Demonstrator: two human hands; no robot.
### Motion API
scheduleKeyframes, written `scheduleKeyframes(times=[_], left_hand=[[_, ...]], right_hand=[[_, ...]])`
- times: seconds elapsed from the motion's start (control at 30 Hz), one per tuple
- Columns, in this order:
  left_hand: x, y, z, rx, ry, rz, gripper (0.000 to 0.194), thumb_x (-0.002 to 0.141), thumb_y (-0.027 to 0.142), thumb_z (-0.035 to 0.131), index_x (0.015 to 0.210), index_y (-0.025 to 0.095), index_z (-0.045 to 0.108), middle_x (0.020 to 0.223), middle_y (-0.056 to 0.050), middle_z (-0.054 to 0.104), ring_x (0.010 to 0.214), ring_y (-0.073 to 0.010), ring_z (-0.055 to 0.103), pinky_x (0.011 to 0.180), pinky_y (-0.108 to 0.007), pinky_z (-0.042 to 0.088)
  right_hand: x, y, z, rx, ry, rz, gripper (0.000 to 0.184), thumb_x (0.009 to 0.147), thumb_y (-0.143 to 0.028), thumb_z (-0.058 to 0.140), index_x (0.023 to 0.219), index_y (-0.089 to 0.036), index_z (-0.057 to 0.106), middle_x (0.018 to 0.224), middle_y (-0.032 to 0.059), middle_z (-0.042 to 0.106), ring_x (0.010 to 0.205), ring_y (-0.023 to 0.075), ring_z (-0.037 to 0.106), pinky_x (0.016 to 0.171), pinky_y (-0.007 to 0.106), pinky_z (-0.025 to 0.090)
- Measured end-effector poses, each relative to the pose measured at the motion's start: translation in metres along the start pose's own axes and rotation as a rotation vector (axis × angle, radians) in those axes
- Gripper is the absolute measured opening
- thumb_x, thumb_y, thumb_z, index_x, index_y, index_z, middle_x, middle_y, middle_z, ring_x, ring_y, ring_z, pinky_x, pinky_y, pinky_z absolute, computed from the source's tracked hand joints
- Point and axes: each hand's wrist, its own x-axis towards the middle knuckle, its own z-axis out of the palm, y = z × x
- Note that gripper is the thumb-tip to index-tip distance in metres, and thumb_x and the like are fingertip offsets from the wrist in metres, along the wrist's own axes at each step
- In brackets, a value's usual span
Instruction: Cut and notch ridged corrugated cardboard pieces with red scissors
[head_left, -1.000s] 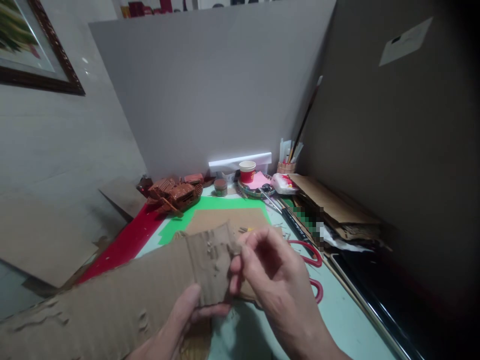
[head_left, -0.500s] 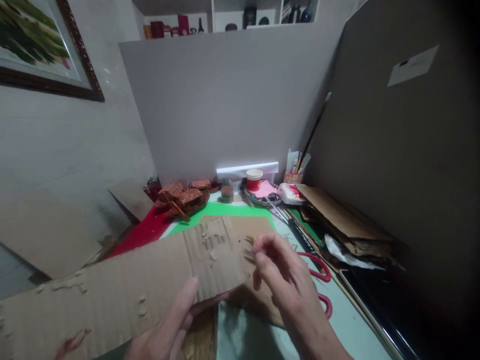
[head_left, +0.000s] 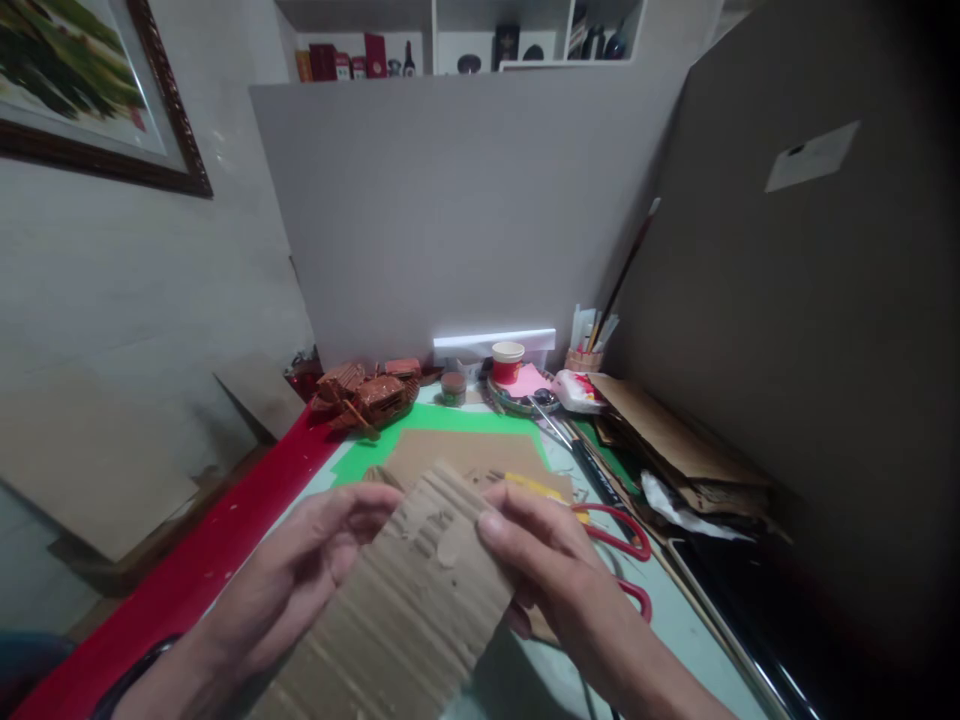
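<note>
A long strip of corrugated cardboard (head_left: 405,610) is held up in front of me, slanting from the lower left, its surface ridged and torn in small patches. My right hand (head_left: 551,550) pinches its far right edge, thumb on top and fingers underneath. At the opposite edge, my left hand (head_left: 322,555) has its fingers curled against the strip; the fingertips are partly hidden. Just beyond my right hand lies a yellow tool (head_left: 536,486) with a narrow dark tip. Scissors with red handles (head_left: 626,540) rest on the table, half covered by my right hand.
A brown sheet (head_left: 465,452) lies on green paper (head_left: 360,462). Farther back stand a brown model boat (head_left: 379,395), a small jar (head_left: 453,388) and a paper cup (head_left: 508,362). Stacked cardboard (head_left: 682,435) and a black-handled tool (head_left: 592,470) are on the right.
The strip has swung from lying across the left to pointing forward. My left hand has moved to its left edge; my right hand has left the tool tips and taken the right edge.
</note>
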Motion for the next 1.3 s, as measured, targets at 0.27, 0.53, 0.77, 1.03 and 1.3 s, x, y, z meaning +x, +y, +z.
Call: scheduleKeyframes(times=[0.27, 0.53, 0.77, 1.03, 1.3], left_hand=[[-0.008, -0.010, 0.013, 0.239, 0.025, -0.064, 0.026, 0.087, 0.038, 0.076, 0.110, 0.027, 0.082, 0.101, -0.001, 0.083, 0.092, -0.0215, 0.075, 0.082, -0.026, 0.056], [-0.012, -0.015, 0.013, 0.407, 0.073, 0.009, 0.027, 0.090, 0.043, 0.073, 0.108, 0.024, 0.081, 0.099, -0.001, 0.084, 0.091, -0.0211, 0.075, 0.080, -0.023, 0.057], [-0.012, -0.018, 0.015, 0.422, 0.081, 0.011, 0.029, 0.089, 0.045, 0.074, 0.107, 0.024, 0.081, 0.101, -0.001, 0.083, 0.096, -0.0214, 0.074, 0.083, -0.023, 0.057], [-0.014, -0.019, 0.018, 0.442, 0.078, 0.037, 0.029, 0.090, 0.044, 0.073, 0.107, 0.021, 0.079, 0.102, -0.002, 0.082, 0.096, -0.0217, 0.074, 0.082, -0.023, 0.057], [-0.015, -0.021, 0.017, 0.421, 0.094, 0.037, 0.020, 0.089, 0.040, 0.075, 0.099, 0.025, 0.081, 0.096, 0.000, 0.082, 0.091, -0.0190, 0.074, 0.079, -0.021, 0.056]], right_hand=[[-0.002, 0.013, 0.005, -0.860, 0.311, -0.537, 0.009, 0.095, -0.024, 0.063, 0.101, -0.020, 0.059, 0.092, 0.0039, 0.062, 0.084, 0.0191, 0.057, 0.074, 0.033, 0.047], [-0.006, 0.021, 0.013, -1.195, 0.143, -0.879, 0.008, 0.095, -0.014, 0.064, 0.103, -0.013, 0.063, 0.088, 0.0084, 0.066, 0.078, 0.0214, 0.057, 0.068, 0.036, 0.052], [-0.004, 0.039, 0.014, -1.245, 0.273, -1.006, 0.016, 0.094, -0.011, 0.062, 0.110, -0.013, 0.064, 0.090, 0.0100, 0.069, 0.079, 0.0227, 0.058, 0.071, 0.040, 0.050], [-0.007, 0.025, 0.015, -1.407, 0.230, -1.174, 0.013, 0.090, -0.004, 0.055, 0.098, -0.007, 0.065, 0.075, 0.0116, 0.069, 0.068, 0.0236, 0.059, 0.059, 0.038, 0.044], [-0.001, 0.039, 0.020, -1.183, 0.355, -1.104, 0.012, 0.088, -0.002, 0.061, 0.085, -0.014, 0.062, 0.070, 0.0060, 0.061, 0.064, 0.0170, 0.050, 0.059, 0.033, 0.042]])
